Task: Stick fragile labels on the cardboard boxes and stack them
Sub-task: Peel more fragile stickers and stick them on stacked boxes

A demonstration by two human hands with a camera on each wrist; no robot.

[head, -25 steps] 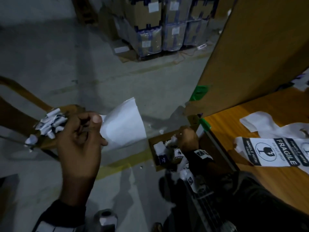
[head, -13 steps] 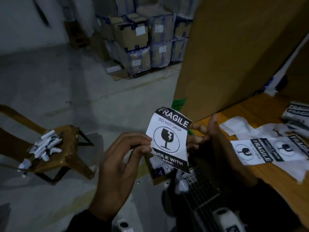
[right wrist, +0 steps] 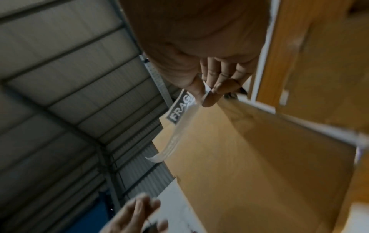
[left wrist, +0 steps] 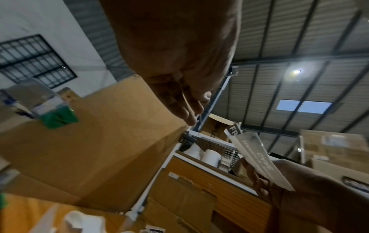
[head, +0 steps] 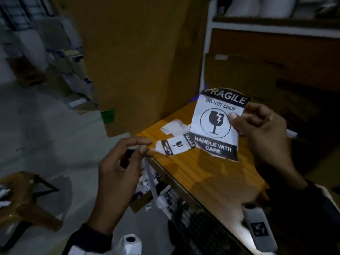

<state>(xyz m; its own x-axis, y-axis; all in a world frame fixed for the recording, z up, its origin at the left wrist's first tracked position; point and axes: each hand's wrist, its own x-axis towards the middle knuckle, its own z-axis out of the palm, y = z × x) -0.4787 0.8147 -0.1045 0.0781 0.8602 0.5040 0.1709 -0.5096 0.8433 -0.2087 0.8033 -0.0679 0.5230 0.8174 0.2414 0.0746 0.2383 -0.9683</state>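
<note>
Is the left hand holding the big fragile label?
No, the right hand pinches the label; the left hand is off it.

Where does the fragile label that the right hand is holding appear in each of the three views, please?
Head: the fragile label is right of centre, face on, pinched at its right edge by the right hand.
Left wrist: lower right, seen edge-on from behind, lettering reversed.
Right wrist: centre, just below the fingertips, only "FRAG" readable.
Shared landmark: the tall cardboard box behind the label.

two hands (head: 117,168), two fragile labels (head: 215,124), one stool (head: 27,201)
</note>
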